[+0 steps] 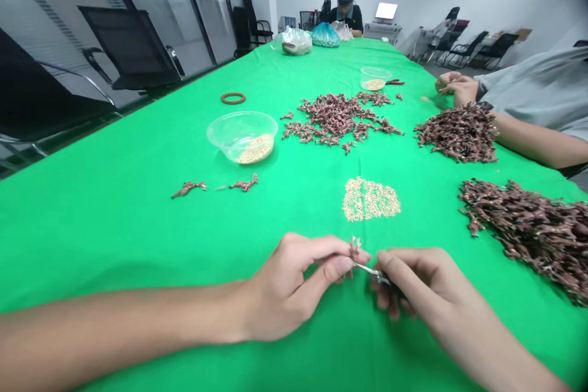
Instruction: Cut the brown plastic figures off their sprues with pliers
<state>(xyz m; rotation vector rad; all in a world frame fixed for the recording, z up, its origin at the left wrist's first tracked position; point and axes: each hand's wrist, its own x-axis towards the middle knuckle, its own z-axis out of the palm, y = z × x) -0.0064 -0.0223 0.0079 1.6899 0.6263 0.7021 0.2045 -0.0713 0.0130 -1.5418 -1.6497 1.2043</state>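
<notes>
Between its thumb and index finger, my left hand (pixel 298 285) pinches a small brown animal figurine (pixel 354 247), its pale, branching top sticking up. My right hand (pixel 425 285) is closed around thin-nosed silver pliers (pixel 370 269), whose tip touches or nearly touches the figurine; the handles are mostly hidden by the fingers. Just beyond both hands, a flat patch of tiny gold pieces (pixel 371 199) lies on the green cloth (pixel 138 239). Two more brown figurines, one on the left (pixel 188 188) and one nearer the middle (pixel 245 184), lie apart from the heaps.
A clear bowl (pixel 218 135) holds gold pieces. Brown figurines form a middle heap (pixel 337 116) and two right-hand heaps, far (pixel 459 135) and near (pixel 533 229). Beyond are an orange ring (pixel 233 98) and red-handled pliers (pixel 395 82). A co-worker's hands (pixel 457 86) are at right.
</notes>
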